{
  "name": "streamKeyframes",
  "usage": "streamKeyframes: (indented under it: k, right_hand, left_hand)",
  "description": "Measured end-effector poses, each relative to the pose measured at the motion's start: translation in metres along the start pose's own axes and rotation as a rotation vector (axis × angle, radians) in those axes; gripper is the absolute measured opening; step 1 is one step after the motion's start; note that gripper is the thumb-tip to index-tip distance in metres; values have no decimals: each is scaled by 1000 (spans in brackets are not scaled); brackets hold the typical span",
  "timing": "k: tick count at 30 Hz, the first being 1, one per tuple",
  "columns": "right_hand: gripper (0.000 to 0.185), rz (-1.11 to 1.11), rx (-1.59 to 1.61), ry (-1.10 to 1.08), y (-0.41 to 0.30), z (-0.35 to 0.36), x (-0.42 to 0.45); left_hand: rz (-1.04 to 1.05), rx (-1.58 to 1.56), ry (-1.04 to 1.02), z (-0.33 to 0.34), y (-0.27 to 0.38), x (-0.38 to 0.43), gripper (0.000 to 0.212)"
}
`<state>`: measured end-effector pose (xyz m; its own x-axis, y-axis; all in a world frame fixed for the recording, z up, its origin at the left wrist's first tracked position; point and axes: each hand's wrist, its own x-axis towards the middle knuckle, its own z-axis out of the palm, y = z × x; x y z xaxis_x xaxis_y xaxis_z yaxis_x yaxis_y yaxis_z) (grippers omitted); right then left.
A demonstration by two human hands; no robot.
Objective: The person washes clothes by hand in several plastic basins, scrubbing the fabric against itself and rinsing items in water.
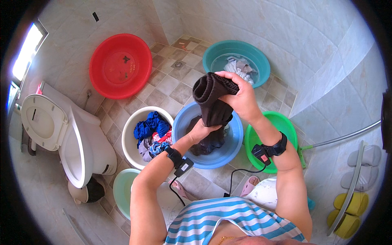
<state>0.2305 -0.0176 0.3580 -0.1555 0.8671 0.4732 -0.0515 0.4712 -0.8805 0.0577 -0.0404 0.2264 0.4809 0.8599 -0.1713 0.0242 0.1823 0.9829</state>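
A dark brown garment, bunched and partly rolled, is held up between my two hands. My right hand grips its gathered upper edge, which looks ribbed. Lower down, my left hand is closed around the cloth, its fingers partly hidden by the fabric. Directly below is a blue plastic basin with more dark clothing in it. Left of that basin, a white basin holds blue, red-patterned and grey clothes. Both wrists wear black straps with small cabled devices.
A teal basin holds pale clothes in water. A red basin leans by the wall. Close by are a green basin, a mint basin, a toilet, a squeegee pole and wall-racked slippers.
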Motion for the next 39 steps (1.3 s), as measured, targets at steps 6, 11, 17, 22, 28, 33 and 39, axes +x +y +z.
streamKeyframes:
  k: [6,11,17,22,28,33,39]
  right_hand:
    - [48,15,-225,35,46,-16,4]
    - [46,187,-412,-81,110,-17,-23]
    - [78,319,-637,-474,143,-16,-39]
    - [106,42,-606,-900,91,15,-40]
    - [92,276,-690,-735,91,26,-52]
    - [51,-73,-558,-381,85,25,-44]
    - [42,-88,-430,-229,25,18,-25]
  left_hand:
    - [-40,-80,-41,-12,-4,-3,41]
    - [-256,-171,-25,-11,13,0,39]
    - [-398,310,27,-23,-7,13,43]
    - [-266,619,-140,-30,-16,9,66]
    - [-234,636,-271,-38,26,4,68]
    - [206,620,123,-33,16,-1,65]
    - [323,490,375,-12,12,-9,62]
